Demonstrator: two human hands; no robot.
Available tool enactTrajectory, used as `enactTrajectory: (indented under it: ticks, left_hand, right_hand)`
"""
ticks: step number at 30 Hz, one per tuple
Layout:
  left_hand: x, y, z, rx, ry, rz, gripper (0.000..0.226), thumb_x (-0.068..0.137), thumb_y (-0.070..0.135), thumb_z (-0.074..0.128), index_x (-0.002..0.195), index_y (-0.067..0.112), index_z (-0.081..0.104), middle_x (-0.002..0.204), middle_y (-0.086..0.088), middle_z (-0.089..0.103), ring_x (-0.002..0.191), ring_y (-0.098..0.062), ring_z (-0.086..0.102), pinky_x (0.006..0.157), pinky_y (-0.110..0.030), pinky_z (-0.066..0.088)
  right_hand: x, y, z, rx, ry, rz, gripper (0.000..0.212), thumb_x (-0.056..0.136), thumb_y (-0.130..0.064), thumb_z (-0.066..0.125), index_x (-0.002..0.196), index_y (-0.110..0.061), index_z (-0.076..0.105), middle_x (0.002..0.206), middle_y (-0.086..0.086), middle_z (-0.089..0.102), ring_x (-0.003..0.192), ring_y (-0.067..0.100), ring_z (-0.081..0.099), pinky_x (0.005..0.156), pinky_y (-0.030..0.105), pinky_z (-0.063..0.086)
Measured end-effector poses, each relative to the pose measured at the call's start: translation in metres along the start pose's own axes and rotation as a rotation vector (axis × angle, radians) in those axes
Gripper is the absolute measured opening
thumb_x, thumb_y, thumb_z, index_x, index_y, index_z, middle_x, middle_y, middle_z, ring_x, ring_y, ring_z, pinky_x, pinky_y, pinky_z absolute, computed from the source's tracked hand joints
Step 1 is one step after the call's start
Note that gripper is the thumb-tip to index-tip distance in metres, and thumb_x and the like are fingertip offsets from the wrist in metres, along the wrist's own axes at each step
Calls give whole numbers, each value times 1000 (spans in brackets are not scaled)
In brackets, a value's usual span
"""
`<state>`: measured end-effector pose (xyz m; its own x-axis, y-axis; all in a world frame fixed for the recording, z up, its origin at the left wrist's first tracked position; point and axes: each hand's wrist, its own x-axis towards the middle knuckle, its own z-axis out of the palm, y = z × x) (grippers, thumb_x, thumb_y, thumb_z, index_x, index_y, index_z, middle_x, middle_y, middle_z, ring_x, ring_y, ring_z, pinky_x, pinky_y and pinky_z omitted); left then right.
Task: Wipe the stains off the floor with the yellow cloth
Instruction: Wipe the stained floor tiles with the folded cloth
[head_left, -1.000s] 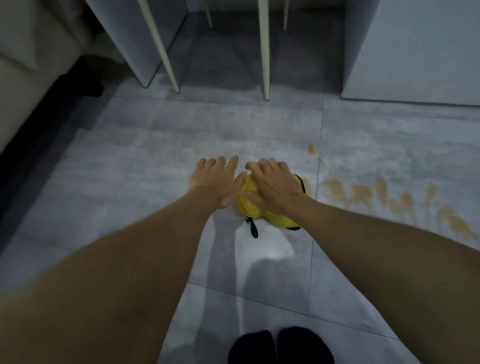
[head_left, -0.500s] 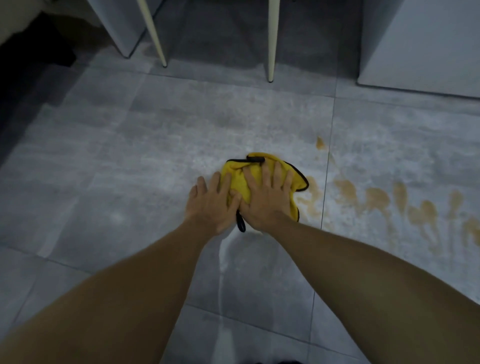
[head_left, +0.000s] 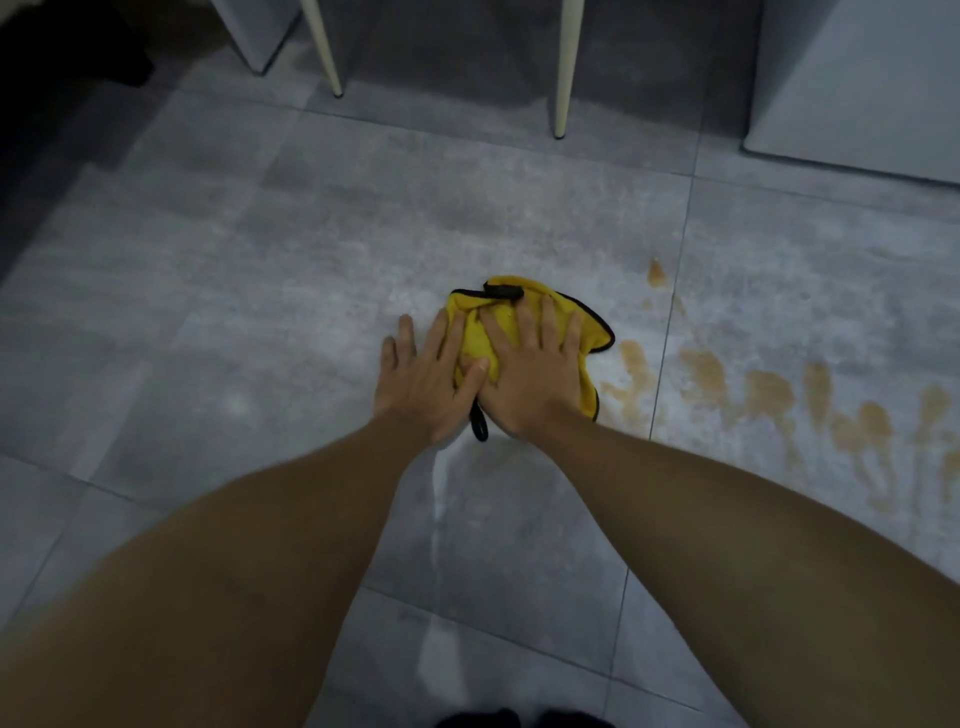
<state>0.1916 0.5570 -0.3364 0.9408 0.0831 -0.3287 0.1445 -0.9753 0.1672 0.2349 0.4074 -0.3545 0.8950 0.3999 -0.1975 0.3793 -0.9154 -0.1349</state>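
A crumpled yellow cloth (head_left: 477, 339) with black trim and a black loop lies on the grey tile floor (head_left: 234, 291). My right hand (head_left: 535, 374) presses flat on top of it, fingers spread. My left hand (head_left: 423, 382) lies flat beside it, thumb and forefinger resting on the cloth's left edge, the other fingers on the tile. A row of brown smeared stains (head_left: 769, 400) runs across the floor just right of the cloth. A small brown spot (head_left: 657, 273) sits farther up near the tile joint.
Two cream furniture legs (head_left: 324, 52) (head_left: 566, 67) stand on the floor beyond the cloth. A pale cabinet (head_left: 857, 78) fills the top right, another panel (head_left: 249, 31) the top left. My dark socks (head_left: 498, 719) show at the bottom edge.
Both hands have pushed the cloth away from me and slightly right, toward the stains. My left hand moved from the bare floor onto the cloth's edge. The view tilted downward.
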Motion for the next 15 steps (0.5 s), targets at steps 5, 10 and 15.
enactTrajectory:
  ticks: [5,10,15]
  left_hand:
    - [-29,9,12,23,-20,33,86,87,76,1,156,27,-15,167,6,-9,151,-37,-11,119,-57,-1]
    - [-58,20,31,103,-4,97,89,83,84,3,153,33,-21,167,2,-12,150,-39,-11,119,-60,-2]
    - [-64,28,44,137,32,163,86,85,83,3,151,34,-24,167,0,-10,151,-37,-12,119,-59,-3]
  right_hand:
    - [-52,7,7,110,83,-6,68,100,-62,27,162,-36,19,171,14,12,156,41,0,120,67,-4]
    - [-115,23,22,68,115,-5,73,96,-68,31,160,-34,25,168,16,21,154,45,10,117,72,6]
    - [-129,33,29,54,147,3,74,93,-70,35,157,-35,32,163,16,29,152,46,16,115,73,9]
